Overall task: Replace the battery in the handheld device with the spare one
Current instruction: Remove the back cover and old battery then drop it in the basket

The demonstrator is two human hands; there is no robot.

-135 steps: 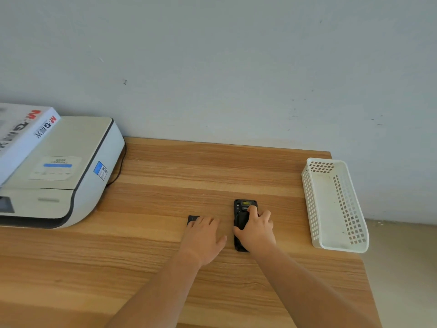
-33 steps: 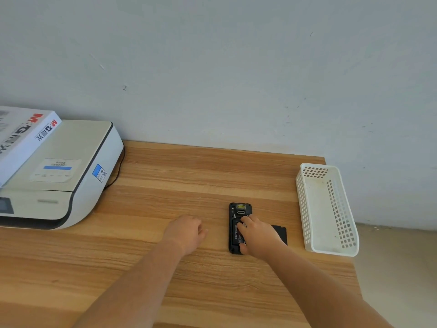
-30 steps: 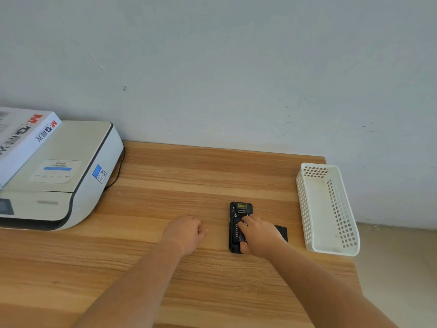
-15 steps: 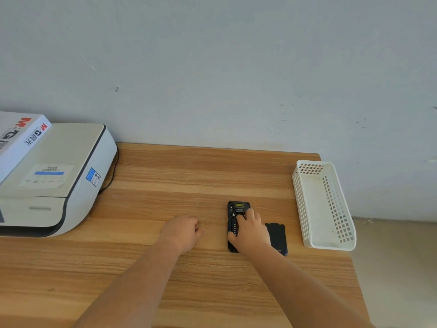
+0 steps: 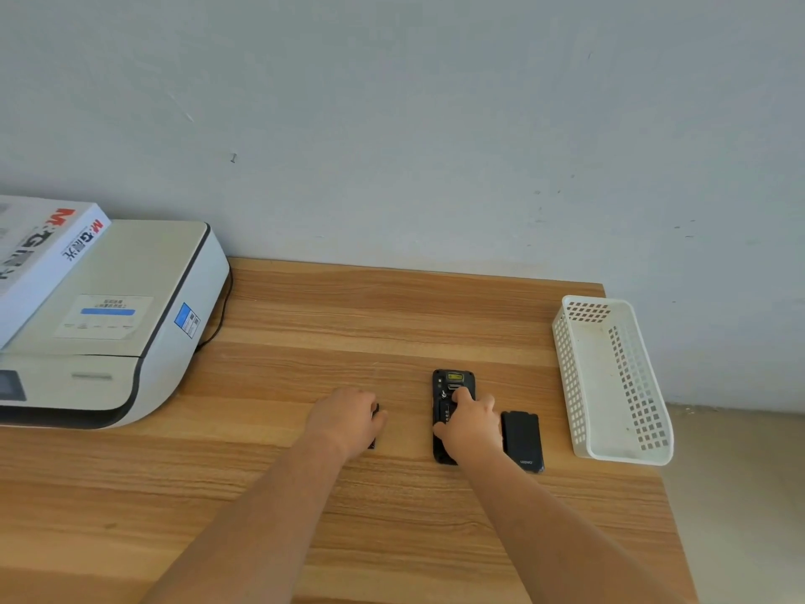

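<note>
Handheld device [image 5: 448, 388] lies face down on my table [image 5: 305, 324], back open. Right hand [image 5: 472, 427] rests on it, fingers curled into the bay. Left hand [image 5: 346, 418] curls over a small black piece [image 5: 374, 414], mostly hidden. Black cover [image 5: 522, 440] just right, small white lettering unreadable. Box [image 5: 39, 250] reads "M&G".

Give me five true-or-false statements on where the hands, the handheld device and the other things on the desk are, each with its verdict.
1. The right hand rests on the handheld device. True.
2. The black cover lies inside the white basket. False: it lies on the desk, between device and basket.
3. The left hand covers a small black thing. True.
4. The basket holds batteries. False: nothing shows in it.
5. The printer stands right of the device. False: left.
</note>
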